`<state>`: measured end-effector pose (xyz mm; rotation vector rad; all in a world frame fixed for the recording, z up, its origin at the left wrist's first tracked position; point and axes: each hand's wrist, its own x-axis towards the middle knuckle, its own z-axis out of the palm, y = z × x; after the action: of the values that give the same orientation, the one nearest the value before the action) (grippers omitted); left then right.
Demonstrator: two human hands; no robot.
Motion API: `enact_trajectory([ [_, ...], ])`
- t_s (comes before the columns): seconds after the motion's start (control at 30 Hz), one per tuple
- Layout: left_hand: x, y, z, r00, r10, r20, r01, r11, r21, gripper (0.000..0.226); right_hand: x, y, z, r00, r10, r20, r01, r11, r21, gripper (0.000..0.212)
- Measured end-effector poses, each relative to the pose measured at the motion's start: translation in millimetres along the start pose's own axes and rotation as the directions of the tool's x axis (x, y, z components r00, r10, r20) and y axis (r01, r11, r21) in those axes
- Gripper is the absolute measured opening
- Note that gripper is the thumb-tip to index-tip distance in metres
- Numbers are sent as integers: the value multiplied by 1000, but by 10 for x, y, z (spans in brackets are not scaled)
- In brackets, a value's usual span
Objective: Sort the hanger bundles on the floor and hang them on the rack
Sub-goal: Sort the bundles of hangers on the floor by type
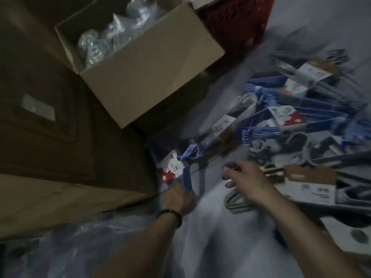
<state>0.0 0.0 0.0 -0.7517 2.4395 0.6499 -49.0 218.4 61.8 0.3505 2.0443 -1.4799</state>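
My left hand (177, 195), with a dark bracelet at the wrist, grips the lower bar of a blue hanger bundle (186, 169) that carries a white and red label, beside a large cardboard box. My right hand (247, 179) hovers over the floor with its fingers loosely curled and nothing in them, just above a pale green hanger bundle (234, 201). A heap of blue hanger bundles (281, 121) with paper labels lies on the grey floor to the right. Grey and dark bundles (321, 189) with cardboard sleeves lie at the right edge. No rack is in view.
An open cardboard box (156, 63) holding clear plastic bags stands at the back. Big closed cardboard boxes (60, 137) fill the left side. A red crate (236, 27) sits behind the open box. Clear plastic wrap (70, 247) lies at the lower left.
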Motion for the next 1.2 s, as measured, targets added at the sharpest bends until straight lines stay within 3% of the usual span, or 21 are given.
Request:
enact_trajectory([
  [0.13, 362, -173, 384, 999, 44, -32, -42, 996, 74, 40, 421, 366, 468, 999, 5, 33, -4, 999, -41, 12],
  [0.2, 441, -223, 553, 998, 64, -11, -65, 996, -65, 35, 515, 583, 611, 999, -7, 47, 11, 996, -90, 11],
  [0.27, 594, -277, 634, 996, 79, -29, -81, 994, -73, 20, 653, 677, 654, 998, -16, 64, 25, 989, -146, 11],
  [0.43, 967, -328, 766, 973, 212, -87, -217, 975, -51, 5, 1119, 502, 661, 988, -151, 46, 157, 964, -214, 8],
  [0.53, 947, -259, 791, 968, 191, -162, -201, 979, -42, 10, 1046, 349, 619, 978, -196, 73, 209, 931, -300, 5],
  [0.67, 622, -255, 821, 951, 137, -276, -196, 960, -200, 10, 739, 350, 546, 989, -147, -10, 143, 974, -175, 20],
  [0.77, 404, -379, 909, 880, 337, -336, -358, 934, -1, 19, 531, 398, 410, 969, -179, -170, 166, 982, -84, 47],
  [0.87, 386, -518, 924, 789, 544, -287, -525, 838, 146, 22, 422, 394, 251, 952, -240, -191, 239, 971, -29, 46],
  [0.97, 511, -582, 868, 643, 723, -252, -637, 688, 347, 27, 450, 502, 75, 962, -218, -164, 181, 959, -216, 51],
  [1.07, 445, -766, 706, 569, 800, -188, -675, 585, 450, 20, 374, 606, 30, 984, -179, -10, 161, 908, -386, 46],
  [1.2, 109, -1174, 667, 633, 772, -54, -637, 560, 530, 32, 66, 774, 196, 959, -45, 280, 212, 769, -603, 65],
])
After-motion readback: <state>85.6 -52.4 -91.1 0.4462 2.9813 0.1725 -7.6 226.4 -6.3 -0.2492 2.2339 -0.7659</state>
